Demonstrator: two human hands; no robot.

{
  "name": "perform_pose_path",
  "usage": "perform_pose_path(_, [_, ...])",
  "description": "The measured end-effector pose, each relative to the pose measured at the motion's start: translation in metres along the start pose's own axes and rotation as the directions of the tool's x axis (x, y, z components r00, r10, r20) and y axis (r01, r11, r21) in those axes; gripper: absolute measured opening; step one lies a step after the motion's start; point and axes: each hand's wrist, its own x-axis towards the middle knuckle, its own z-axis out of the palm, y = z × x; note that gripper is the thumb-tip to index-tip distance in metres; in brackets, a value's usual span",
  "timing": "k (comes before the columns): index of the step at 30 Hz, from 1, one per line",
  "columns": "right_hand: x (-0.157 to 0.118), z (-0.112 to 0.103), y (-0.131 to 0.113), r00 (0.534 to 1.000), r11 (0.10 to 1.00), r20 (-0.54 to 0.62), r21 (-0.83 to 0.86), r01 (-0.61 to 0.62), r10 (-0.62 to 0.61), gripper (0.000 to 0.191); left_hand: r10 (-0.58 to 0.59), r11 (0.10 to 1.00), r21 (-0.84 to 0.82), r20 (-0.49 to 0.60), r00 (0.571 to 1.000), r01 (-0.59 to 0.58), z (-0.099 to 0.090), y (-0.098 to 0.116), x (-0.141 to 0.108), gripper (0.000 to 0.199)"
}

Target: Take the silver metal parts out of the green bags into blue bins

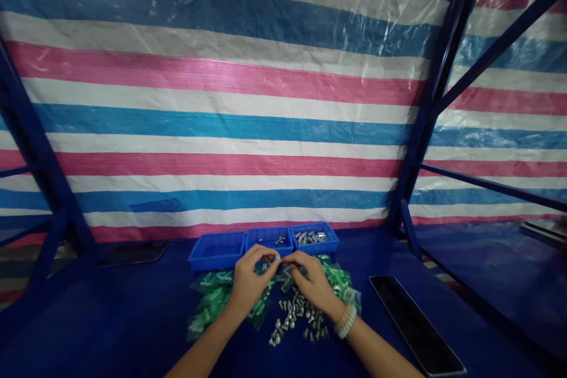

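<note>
My left hand pinches a small, pale metallic piece between thumb and fingertips; its exact kind is too small to tell. Close against it, the fingertips of my right hand are drawn together at the same piece, and whether they hold something of their own is hidden. A beaded bracelet circles the right wrist. Below the hands lies a loose pile of small silvery metal parts, like short screws or studs. Clear bags with green and white pieces lie under and beside both hands.
Behind the hands stand three blue bins: the left bin, a middle bin with a few small screws, and a right bin with metal cylinders. A dark phone-like slab lies right, another far left. Blue frame posts flank the table.
</note>
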Motion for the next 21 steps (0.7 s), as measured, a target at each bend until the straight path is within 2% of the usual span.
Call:
perform_pose_path(4, [0.003,-0.004,0.008,0.996,0.999,-0.082,-0.034,-0.039,0.036,0.026,-0.003,0.983,0.184,0.086,0.996,-0.013,0.006,-0.026,0.035,0.013])
perform_pose_path(7, [0.004,-0.005,0.011,0.993,0.998,-0.114,-0.051,-0.038,0.032,0.025,-0.015,0.959,0.278,0.245,0.969,-0.055,0.008,-0.031,0.037,0.024])
perform_pose_path(9, [0.004,-0.005,0.011,0.990,0.998,-0.138,-0.057,-0.027,0.018,0.024,0.027,0.954,0.257,0.437,0.899,-0.154,0.006,-0.025,0.024,0.021])
perform_pose_path(11, [0.004,-0.005,0.011,0.987,0.998,-0.164,-0.060,-0.015,0.005,0.023,0.055,0.946,0.221,0.615,0.787,-0.239,0.004,-0.016,0.009,0.017])
perform_pose_path(12, [0.004,-0.005,0.010,0.985,0.998,-0.173,-0.061,-0.013,0.002,0.023,0.049,0.940,0.220,0.670,0.741,-0.261,0.003,-0.012,0.002,0.016])
perform_pose_path(14, [0.005,-0.006,0.009,0.984,0.998,-0.180,-0.063,-0.014,0.003,0.023,0.018,0.931,0.242,0.718,0.696,-0.273,0.002,-0.007,-0.006,0.015])
perform_pose_path(17, [0.004,-0.007,0.009,0.985,0.998,-0.174,-0.061,-0.015,0.004,0.023,-0.008,0.934,0.255,0.716,0.698,-0.250,0.003,-0.010,-0.010,0.015])
perform_pose_path(21, [0.004,-0.007,0.010,0.986,0.998,-0.169,-0.063,-0.015,0.005,0.022,0.030,0.957,0.191,0.686,0.727,-0.220,0.004,-0.020,-0.011,0.012])
